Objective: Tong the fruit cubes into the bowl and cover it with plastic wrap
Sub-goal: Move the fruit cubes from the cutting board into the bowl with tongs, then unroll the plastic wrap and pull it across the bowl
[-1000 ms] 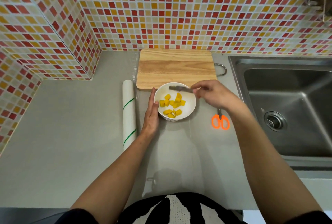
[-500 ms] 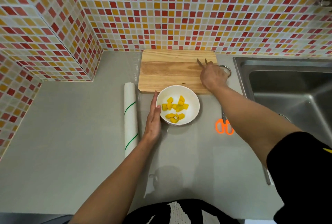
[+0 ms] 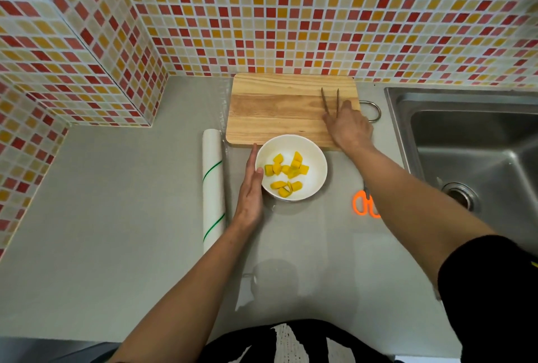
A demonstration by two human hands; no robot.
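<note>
My right hand (image 3: 350, 126) lies on the right end of the pale rectangular wooden cutting board (image 3: 279, 109), fingers reaching onto the thin metal tongs (image 3: 330, 102), whose two arms point toward the tiled wall and stand slightly apart. Whether my fingers are pinching the tongs or only resting on them I cannot tell; my hand covers the tongs' near end. My left hand (image 3: 251, 188) is flat and released, its palm edge against the left side of the round white bowl (image 3: 316, 179), thumb at the rim. The bowl sits on the grey countertop (image 3: 116, 202) just in front of the board's near edge, overlapping it slightly in this view, and holds the yellow fruit cubes (image 3: 286, 173) in a loose pile near its middle. A white roll of plastic wrap with green stripes (image 3: 214, 188) lies on the counter just left of my left hand, running front to back. A sheet of wrap seems to be drawn out under the bowl, though it is hard to make out. Orange-handled scissors (image 3: 364, 205) lie near the counter's right edge, partly hidden behind my right forearm. A metal loop handle (image 3: 375, 109) shows beyond the board's right end. The steel sink (image 3: 465, 135) is cut off at the right.
</note>
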